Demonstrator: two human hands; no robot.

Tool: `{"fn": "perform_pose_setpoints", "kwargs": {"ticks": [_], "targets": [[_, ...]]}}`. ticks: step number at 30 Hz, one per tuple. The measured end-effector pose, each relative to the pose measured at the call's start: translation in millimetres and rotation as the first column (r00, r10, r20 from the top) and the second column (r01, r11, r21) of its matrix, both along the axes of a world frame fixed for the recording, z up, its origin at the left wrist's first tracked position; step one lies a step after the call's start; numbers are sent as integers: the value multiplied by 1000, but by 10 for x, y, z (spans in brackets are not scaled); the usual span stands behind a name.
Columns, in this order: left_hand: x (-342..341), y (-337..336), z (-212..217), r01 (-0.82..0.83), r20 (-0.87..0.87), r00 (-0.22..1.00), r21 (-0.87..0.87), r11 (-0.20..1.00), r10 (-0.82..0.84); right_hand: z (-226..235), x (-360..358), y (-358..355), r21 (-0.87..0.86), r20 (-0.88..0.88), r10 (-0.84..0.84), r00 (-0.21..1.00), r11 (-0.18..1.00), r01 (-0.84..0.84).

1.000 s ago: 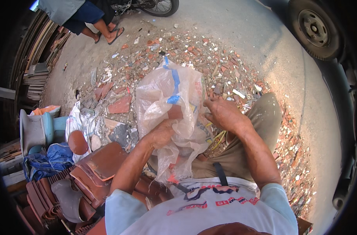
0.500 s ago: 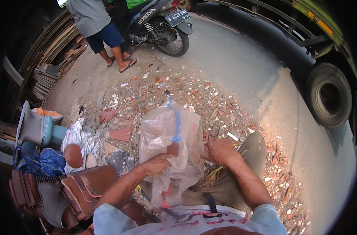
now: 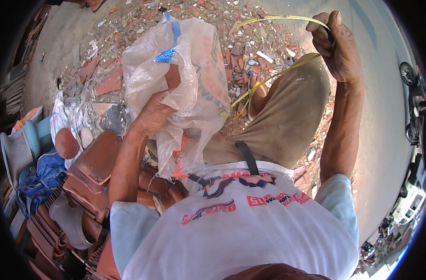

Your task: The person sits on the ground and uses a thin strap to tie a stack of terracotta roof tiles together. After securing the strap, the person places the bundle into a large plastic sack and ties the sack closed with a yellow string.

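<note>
Left hand: clamped on a fold of the translucent sack, well apart from the other.
Right hand: raised, fingers curled around a yellow strap; a dark bit there is too small to name.
Sack: at the rubble's near edge, left of the bent knee.
Roof tiles: piled by the rubble's near left corner, blue tarp beside.

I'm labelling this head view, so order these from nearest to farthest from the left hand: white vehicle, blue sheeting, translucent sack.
1. Translucent sack: gripped by the left hand.
2. Blue sheeting: bunched up, off to the left.
3. White vehicle: away at the far right.
</note>
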State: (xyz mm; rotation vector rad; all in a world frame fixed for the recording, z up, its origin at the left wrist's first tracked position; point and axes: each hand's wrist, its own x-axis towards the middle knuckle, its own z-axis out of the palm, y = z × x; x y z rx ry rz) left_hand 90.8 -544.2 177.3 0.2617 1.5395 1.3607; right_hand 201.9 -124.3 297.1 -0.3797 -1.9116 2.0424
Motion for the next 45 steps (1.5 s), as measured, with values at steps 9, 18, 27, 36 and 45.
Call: {"fn": "perform_pose_setpoints", "kwargs": {"ticks": [9,18,27,36,45], "targets": [[-12,99,-48,-248,-352,906,12,969,236,-189,-8,-764,346,67,-11,998,938,-13],[242,77,-130,-349,219,930,271,897,296,-479,240,-1548,177,350,273,896,920,-349],[241,148,-223,-532,293,839,269,803,458,-831,410,-1679,448,350,273,896,791,-416],[201,56,-174,-508,329,844,234,829,424,-852,475,-1853,416,294,250,922,835,-359],[175,-3,-209,-465,204,883,256,848,422,-941,429,-1860,521,255,181,950,802,-293]]}}
